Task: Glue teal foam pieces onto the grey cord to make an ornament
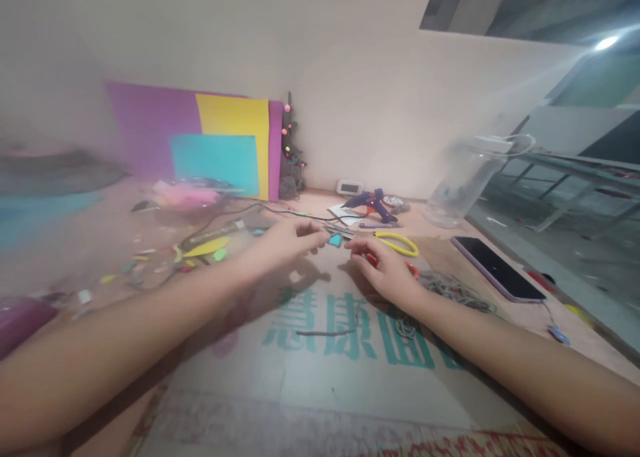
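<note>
My left hand reaches in from the left with thumb and fingertips pinched together. At those fingertips is a small blue piece, perhaps foam or paper. My right hand is just right of it, fingers loosely bent and apart, with nothing visible in them. Partly under my right hand are red handles, probably of scissors. Behind it lie scissors with yellow handles, their blades pointing left toward the blue piece. A short grey cord lies on the printed board below my hands.
Purple, yellow and blue sheets lean on the wall. A dark blue glue gun and a small white clock-like device are at the back. To the right are a clear plastic jug, a phone and tangled grey cord. Coloured scraps litter the left.
</note>
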Tool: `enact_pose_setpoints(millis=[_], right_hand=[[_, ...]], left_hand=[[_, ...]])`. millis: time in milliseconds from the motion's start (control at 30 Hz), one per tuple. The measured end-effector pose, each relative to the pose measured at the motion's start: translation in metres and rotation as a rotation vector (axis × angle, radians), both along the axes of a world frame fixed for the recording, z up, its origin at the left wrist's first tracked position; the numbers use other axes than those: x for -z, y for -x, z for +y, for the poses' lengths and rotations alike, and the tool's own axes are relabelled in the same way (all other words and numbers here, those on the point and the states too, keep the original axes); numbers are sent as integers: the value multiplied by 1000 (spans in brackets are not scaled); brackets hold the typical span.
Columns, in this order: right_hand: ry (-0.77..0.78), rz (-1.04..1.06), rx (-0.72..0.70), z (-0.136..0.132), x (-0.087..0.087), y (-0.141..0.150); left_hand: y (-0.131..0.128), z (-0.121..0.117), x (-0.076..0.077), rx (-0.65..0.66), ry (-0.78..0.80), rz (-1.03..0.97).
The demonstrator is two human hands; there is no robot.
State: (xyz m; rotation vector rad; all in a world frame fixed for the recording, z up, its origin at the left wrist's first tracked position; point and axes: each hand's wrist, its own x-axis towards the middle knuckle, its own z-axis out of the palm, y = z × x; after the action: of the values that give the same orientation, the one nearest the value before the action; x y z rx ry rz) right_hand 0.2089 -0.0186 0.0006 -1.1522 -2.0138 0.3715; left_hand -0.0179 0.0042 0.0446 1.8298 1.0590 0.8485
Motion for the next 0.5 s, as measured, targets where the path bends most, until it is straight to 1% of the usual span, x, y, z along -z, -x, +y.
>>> enact_pose_setpoints(millis=[33, 133, 200, 233, 300, 367, 433, 500], right_hand=[[-11, -29, 9, -1, -1, 0], [-18, -78, 18, 0, -2, 0], [-39, -88, 8, 2, 0, 0], [-51, -94, 2, 3, 2, -1], [-63, -105, 0, 5, 4, -1], [-71, -117, 4, 6, 5, -1], [-82, -119, 7, 6, 4, 0], [-89, -116, 7, 5, 2, 0]], left_hand=[[7, 2, -13, -11, -44, 11], [36, 10, -48, -134, -122, 104], [58, 19, -61, -188, -162, 268], [69, 26, -63, -217, -170, 376], [88, 40, -60, -234, -148, 563], [102, 55, -51, -178, -94, 724], [111, 66, -40, -165, -51, 779], [115, 73, -31, -149, -16, 810]])
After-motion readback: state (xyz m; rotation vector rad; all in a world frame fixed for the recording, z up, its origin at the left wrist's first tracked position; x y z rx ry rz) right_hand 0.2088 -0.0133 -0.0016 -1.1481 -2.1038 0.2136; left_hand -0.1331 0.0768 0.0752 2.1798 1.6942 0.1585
